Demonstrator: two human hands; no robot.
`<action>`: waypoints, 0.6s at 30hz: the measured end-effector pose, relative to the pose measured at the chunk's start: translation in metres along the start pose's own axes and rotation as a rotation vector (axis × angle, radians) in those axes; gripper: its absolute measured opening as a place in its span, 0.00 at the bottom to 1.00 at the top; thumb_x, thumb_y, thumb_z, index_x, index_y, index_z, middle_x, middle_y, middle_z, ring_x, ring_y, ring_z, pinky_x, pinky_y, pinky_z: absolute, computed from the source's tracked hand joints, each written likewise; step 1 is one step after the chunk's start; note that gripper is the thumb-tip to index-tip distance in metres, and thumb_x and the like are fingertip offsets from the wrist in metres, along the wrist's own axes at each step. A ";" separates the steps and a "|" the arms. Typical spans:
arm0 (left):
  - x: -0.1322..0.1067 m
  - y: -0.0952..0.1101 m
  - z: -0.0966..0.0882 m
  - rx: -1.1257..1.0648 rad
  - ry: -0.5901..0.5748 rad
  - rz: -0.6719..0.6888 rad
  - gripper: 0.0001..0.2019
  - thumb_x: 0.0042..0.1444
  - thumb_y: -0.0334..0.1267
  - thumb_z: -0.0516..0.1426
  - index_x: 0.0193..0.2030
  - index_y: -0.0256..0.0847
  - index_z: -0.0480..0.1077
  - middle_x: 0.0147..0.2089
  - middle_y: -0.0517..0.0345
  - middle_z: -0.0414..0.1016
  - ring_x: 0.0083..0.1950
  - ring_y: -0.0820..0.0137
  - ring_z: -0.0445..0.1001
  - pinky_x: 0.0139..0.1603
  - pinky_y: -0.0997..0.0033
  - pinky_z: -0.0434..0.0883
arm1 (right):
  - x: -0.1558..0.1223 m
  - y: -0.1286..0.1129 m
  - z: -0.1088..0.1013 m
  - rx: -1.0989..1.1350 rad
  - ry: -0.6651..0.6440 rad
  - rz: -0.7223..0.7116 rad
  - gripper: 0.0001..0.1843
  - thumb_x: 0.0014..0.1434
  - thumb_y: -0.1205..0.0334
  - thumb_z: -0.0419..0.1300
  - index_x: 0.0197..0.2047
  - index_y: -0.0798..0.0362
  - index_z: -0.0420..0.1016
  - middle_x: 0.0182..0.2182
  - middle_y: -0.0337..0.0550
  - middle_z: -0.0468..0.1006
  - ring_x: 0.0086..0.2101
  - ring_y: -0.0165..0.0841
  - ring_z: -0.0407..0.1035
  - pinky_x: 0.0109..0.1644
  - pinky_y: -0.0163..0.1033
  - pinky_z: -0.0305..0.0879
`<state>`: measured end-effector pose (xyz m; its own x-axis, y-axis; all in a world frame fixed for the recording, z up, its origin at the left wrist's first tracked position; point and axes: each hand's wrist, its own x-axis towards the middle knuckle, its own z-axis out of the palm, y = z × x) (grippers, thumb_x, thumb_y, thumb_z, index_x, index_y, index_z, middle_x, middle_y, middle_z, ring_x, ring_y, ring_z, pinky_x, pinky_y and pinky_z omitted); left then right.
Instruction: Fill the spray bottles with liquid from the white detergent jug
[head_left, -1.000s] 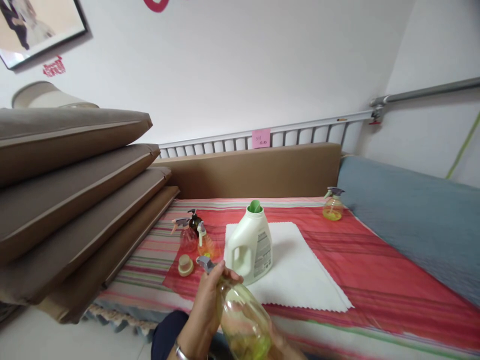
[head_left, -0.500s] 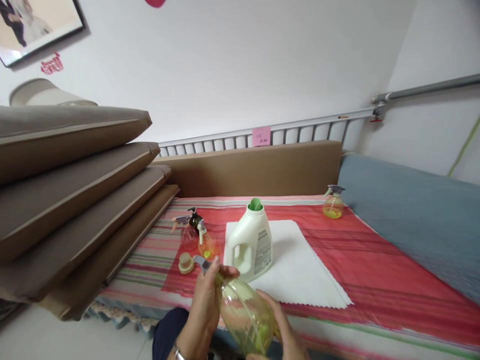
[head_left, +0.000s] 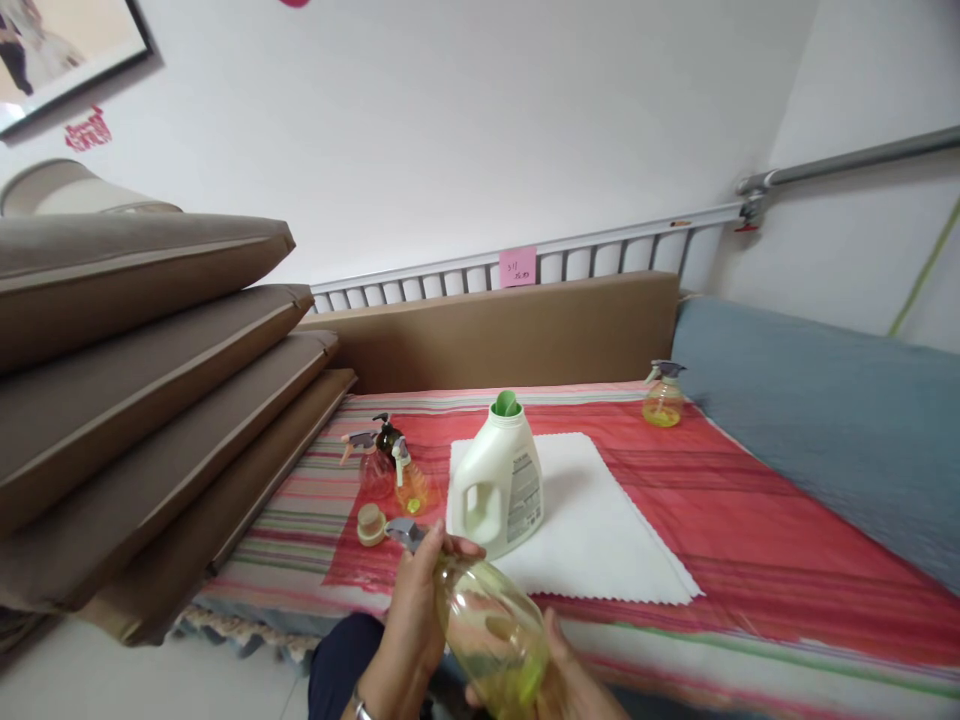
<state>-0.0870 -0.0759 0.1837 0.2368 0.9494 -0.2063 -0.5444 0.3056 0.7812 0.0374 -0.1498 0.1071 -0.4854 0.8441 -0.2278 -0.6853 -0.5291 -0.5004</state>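
Observation:
A clear yellow-green spray bottle (head_left: 491,635) lies tilted at the bottom of the view, its grey trigger head (head_left: 406,532) pointing up and left. My left hand (head_left: 411,625) is wrapped round the bottle's neck just below the head. My right hand (head_left: 566,675) cups the bottle's base from underneath and is partly cut off by the frame's lower edge. A little yellow-green liquid sits in the bottle's lower end. Just beyond stands a white detergent jug (head_left: 496,480) with a green spout on a white cloth (head_left: 592,525).
Small spray and pump bottles (head_left: 390,465) and a beige cap (head_left: 370,523) sit left of the jug on a red striped cover (head_left: 750,540). Another small spray bottle (head_left: 663,395) stands far right. Brown cushions (head_left: 150,400) are stacked at left, with a headboard and railing behind.
The bottle has stayed in both hands and shifted slightly; my right hand has slid lower under its base. The view has tipped up a little.

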 end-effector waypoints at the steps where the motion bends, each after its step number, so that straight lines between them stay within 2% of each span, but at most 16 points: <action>1: 0.000 -0.001 0.000 -0.036 0.018 -0.007 0.16 0.46 0.48 0.62 0.23 0.35 0.68 0.24 0.54 0.76 0.25 0.69 0.73 0.30 0.70 0.68 | 0.001 0.001 -0.001 0.005 -0.011 0.004 0.47 0.37 0.27 0.58 0.49 0.57 0.68 0.28 0.50 0.81 0.24 0.30 0.75 0.29 0.30 0.67; 4: 0.000 -0.001 -0.001 -0.096 0.046 -0.008 0.15 0.45 0.46 0.64 0.22 0.37 0.67 0.22 0.56 0.76 0.28 0.68 0.75 0.35 0.69 0.69 | 0.001 0.004 -0.001 -0.058 0.039 -0.121 0.41 0.45 0.32 0.58 0.53 0.55 0.65 0.30 0.46 0.80 0.26 0.28 0.74 0.30 0.29 0.67; 7: 0.002 0.001 0.000 -0.072 0.054 0.005 0.15 0.46 0.46 0.64 0.23 0.37 0.67 0.23 0.55 0.77 0.29 0.67 0.76 0.36 0.69 0.69 | -0.005 0.004 0.001 -0.378 0.168 -0.291 0.42 0.48 0.41 0.63 0.60 0.51 0.56 0.37 0.46 0.79 0.29 0.32 0.75 0.32 0.35 0.69; 9: 0.003 0.001 0.000 -0.051 0.069 0.011 0.15 0.46 0.47 0.63 0.23 0.37 0.67 0.25 0.53 0.78 0.29 0.66 0.76 0.35 0.69 0.69 | -0.010 0.001 0.002 -0.692 0.299 -0.411 0.45 0.43 0.54 0.67 0.62 0.51 0.53 0.47 0.50 0.75 0.40 0.39 0.74 0.41 0.40 0.69; 11: 0.004 0.000 -0.001 -0.041 0.073 0.016 0.15 0.47 0.47 0.63 0.24 0.37 0.68 0.25 0.52 0.78 0.30 0.66 0.76 0.36 0.68 0.69 | -0.013 -0.001 0.004 -0.974 0.444 -0.540 0.46 0.38 0.67 0.66 0.61 0.50 0.55 0.56 0.52 0.68 0.53 0.45 0.65 0.53 0.44 0.64; 12: 0.005 -0.001 -0.001 -0.042 0.070 0.017 0.15 0.47 0.47 0.63 0.25 0.36 0.68 0.26 0.52 0.78 0.30 0.66 0.76 0.37 0.67 0.69 | -0.014 -0.002 0.005 -1.083 0.499 -0.588 0.46 0.37 0.70 0.65 0.61 0.50 0.57 0.58 0.51 0.65 0.56 0.45 0.60 0.56 0.45 0.60; 15: 0.007 -0.004 -0.002 -0.044 0.063 0.024 0.15 0.46 0.48 0.63 0.26 0.36 0.70 0.27 0.52 0.79 0.33 0.64 0.77 0.41 0.65 0.69 | -0.015 -0.002 0.004 -1.269 0.574 -0.689 0.42 0.37 0.71 0.62 0.59 0.50 0.60 0.58 0.50 0.64 0.58 0.46 0.57 0.59 0.47 0.58; 18: 0.008 -0.004 -0.003 -0.010 0.058 0.034 0.17 0.46 0.49 0.63 0.26 0.35 0.71 0.28 0.50 0.79 0.34 0.63 0.77 0.43 0.64 0.69 | -0.014 0.000 0.001 -1.283 0.601 -0.738 0.40 0.38 0.71 0.61 0.58 0.50 0.61 0.59 0.49 0.64 0.59 0.46 0.57 0.61 0.49 0.55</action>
<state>-0.0853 -0.0693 0.1768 0.1711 0.9619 -0.2134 -0.5593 0.2732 0.7827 0.0435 -0.1622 0.1111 0.2183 0.9445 0.2456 0.3776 0.1503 -0.9137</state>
